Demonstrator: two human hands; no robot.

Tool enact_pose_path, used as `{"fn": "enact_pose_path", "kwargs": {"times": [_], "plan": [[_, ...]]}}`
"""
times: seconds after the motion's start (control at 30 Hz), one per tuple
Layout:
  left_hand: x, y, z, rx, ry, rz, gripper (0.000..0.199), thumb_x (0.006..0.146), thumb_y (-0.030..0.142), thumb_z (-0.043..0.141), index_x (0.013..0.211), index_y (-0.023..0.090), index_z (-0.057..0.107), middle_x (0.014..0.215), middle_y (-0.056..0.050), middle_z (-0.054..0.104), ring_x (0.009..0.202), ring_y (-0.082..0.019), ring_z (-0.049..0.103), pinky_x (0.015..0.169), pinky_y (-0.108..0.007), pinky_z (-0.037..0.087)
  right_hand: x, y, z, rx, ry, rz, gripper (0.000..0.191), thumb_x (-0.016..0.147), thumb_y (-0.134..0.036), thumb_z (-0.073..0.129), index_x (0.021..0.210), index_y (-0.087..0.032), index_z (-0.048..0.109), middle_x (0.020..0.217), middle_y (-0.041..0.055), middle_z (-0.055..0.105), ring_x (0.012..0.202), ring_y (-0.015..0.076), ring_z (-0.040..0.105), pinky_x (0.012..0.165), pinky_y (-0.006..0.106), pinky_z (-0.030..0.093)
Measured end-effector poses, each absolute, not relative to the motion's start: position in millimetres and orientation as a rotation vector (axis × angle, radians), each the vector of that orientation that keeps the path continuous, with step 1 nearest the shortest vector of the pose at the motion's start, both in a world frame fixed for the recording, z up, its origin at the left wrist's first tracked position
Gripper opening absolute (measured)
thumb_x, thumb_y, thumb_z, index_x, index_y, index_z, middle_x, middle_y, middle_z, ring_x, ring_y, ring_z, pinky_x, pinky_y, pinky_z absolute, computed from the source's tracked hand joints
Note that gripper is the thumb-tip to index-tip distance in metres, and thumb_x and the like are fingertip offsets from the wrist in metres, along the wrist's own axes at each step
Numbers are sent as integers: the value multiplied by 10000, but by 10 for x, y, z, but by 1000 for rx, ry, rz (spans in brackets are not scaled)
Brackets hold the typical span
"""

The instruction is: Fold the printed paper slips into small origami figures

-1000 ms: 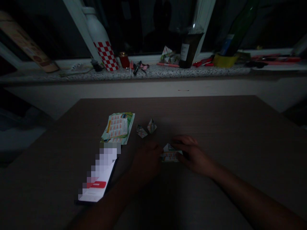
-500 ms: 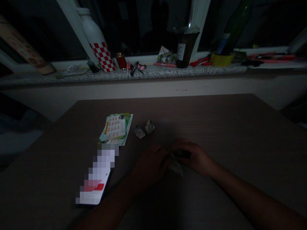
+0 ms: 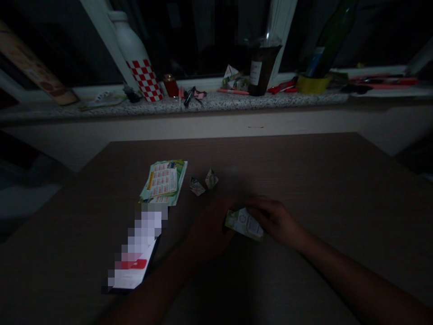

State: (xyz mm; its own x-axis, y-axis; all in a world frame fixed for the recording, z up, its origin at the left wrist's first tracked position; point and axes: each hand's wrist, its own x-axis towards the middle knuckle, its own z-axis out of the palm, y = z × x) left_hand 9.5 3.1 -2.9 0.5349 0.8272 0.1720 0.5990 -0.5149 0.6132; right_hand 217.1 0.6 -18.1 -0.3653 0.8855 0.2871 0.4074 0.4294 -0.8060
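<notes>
A small green and white printed paper (image 3: pixel 245 223) is between my two hands, its face turned up. My left hand (image 3: pixel 213 228), dark and blurred, has its fingers closed on the paper's left edge. My right hand (image 3: pixel 270 216) pinches the upper right part of the same paper. Two small folded paper pieces (image 3: pixel 197 186) lie side by side beyond my left hand. Left of them sits a stack of printed green and white papers (image 3: pixel 163 180). A phone with a lit, partly blurred screen (image 3: pixel 135 271) lies beside my left forearm.
The brown table (image 3: pixel 287 167) ends at a wall below a granite windowsill (image 3: pixel 216 101). On the sill stand a red-checkered white bottle (image 3: pixel 144 67), a dark plastic cup (image 3: pixel 262 72), a green bottle (image 3: pixel 329 40) in a yellow holder, and several small items.
The paper, earlier seen nearly edge-on and dim, now shows its broad printed face. My left hand has shifted slightly and is more blurred; my right hand has barely moved.
</notes>
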Motion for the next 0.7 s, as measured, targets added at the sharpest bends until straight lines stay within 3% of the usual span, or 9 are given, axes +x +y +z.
{"fn": "enact_pose_path", "kwargs": {"times": [0.13,0.23,0.33,0.47,0.7], "plan": [[92,31,12,2591,1036,423,266,767,134,579,1026,192,573,1169,-74,541,1066,-228,513,911,-364,441,2188,31,-247,-1202,-2113,570,239,887,-188,536,1117,-208,601,1007,73,661,944,216,590,865,388,435],[104,39,45,2709,1029,289,119,830,192,541,918,169,617,1055,-79,571,980,-226,529,855,-361,450,2193,18,-233,-1210,-2221,453,171,855,-196,585,1019,-189,634,978,84,637,938,227,564,846,385,422],[105,46,86,2787,1048,197,120,850,202,521,886,161,629,971,-75,581,914,-220,533,806,-357,447,2192,-27,-139,-1166,-2350,479,97,851,-253,602,878,-183,663,829,55,623,843,205,561,798,354,412],[89,43,145,2852,998,104,97,839,190,536,864,171,629,893,-51,588,835,-203,531,751,-345,429,2177,-96,2,-1155,-2471,520,319,712,-479,715,843,-191,675,814,42,612,851,227,537,806,364,389],[46,56,205,2891,927,-25,123,861,206,511,806,181,619,850,-40,593,814,-210,526,720,-351,405,2154,-149,102,-1168,-2585,463,107,787,-292,651,837,-199,672,879,51,603,900,223,521,833,360,372]]}}
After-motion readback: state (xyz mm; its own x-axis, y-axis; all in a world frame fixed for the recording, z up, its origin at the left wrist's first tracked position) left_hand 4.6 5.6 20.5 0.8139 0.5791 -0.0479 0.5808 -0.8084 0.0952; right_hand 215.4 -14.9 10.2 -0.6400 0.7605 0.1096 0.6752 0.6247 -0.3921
